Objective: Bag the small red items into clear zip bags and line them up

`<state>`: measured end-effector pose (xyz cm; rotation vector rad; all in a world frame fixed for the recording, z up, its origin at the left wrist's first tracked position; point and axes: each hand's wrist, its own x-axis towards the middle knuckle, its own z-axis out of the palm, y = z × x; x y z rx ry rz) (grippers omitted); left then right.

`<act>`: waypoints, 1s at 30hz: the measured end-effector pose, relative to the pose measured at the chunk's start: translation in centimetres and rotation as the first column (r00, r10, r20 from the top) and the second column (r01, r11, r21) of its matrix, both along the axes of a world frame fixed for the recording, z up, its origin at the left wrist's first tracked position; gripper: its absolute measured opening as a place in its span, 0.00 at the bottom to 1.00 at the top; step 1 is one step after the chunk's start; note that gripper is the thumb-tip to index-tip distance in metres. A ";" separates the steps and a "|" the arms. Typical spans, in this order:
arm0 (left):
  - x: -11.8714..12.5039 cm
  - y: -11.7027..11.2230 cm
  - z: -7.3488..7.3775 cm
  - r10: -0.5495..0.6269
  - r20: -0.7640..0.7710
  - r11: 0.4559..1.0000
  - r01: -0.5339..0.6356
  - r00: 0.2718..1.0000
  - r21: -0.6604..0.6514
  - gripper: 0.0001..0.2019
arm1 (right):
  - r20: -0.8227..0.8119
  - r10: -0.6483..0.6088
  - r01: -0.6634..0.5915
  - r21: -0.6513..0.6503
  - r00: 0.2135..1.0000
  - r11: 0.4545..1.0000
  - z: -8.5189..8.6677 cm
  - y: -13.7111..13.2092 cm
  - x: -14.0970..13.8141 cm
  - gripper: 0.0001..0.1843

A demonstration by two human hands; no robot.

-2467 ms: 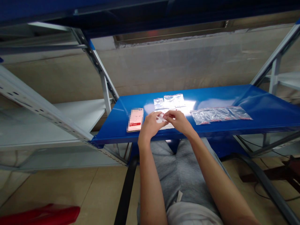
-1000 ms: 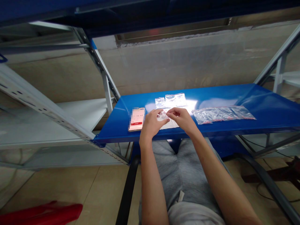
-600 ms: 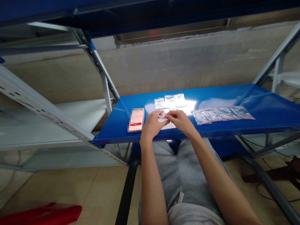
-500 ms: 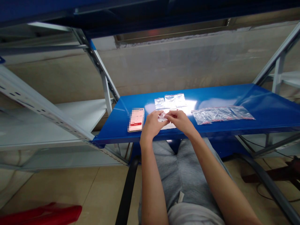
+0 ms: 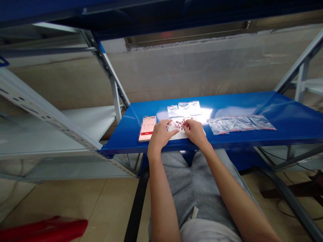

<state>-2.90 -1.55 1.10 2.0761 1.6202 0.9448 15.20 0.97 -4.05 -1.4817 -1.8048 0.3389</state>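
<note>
Small dark-red bead-like pieces [image 5: 179, 123] lie scattered on a white sheet [image 5: 182, 135] at the table's front edge. At the left of the pieces, my left hand [image 5: 161, 133] is curved around a small clear zip bag [image 5: 171, 127] with a red line along its mouth. Fingers of my right hand [image 5: 195, 131] are pinched together low over the right side of the pieces; what they hold, if anything, is too small to make out. Behind the sheet lie flat clear zip bags [image 5: 185, 108].
Left of my hands, a phone [image 5: 147, 129] shows a running timer. To the right, a row of clear bags [image 5: 239, 124] has red pieces along the bottom. The blue tabletop [image 5: 285, 111] sits between metal uprights [image 5: 114, 90], under a blue shelf [image 5: 161, 16].
My hands were together at the small bag and have moved apart. The right hand has let go of the bag and come down at the red pieces, which now show between the hands.
</note>
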 end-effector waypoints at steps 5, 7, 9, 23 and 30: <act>-0.3 0.0 0.0 0.008 0.009 1.000 -0.008 1.000 -0.002 0.24 | 0.191 -0.035 0.046 -0.055 0.981 0.997 0.0 -0.4 -0.4 0.09; -0.3 0.0 0.0 0.004 0.007 1.000 -0.004 1.000 -0.002 0.24 | 0.234 -0.037 0.057 -0.078 0.972 0.995 0.3 -0.6 -0.5 0.09; -0.2 0.0 -0.1 -0.003 0.004 1.000 0.003 1.000 0.001 0.24 | 0.264 -0.040 0.067 -0.093 0.964 0.993 0.6 -0.8 -0.6 0.10; 0.3 0.1 -0.1 -0.067 0.000 0.998 0.067 0.998 -0.002 0.24 | 0.059 0.024 -0.024 0.008 0.998 1.000 1.4 -0.3 0.3 0.06; 0.7 0.3 -0.3 -0.069 -0.034 0.998 0.069 0.997 -0.001 0.23 | 0.128 0.036 -0.029 -0.053 0.991 0.998 0.7 -0.3 -0.2 0.08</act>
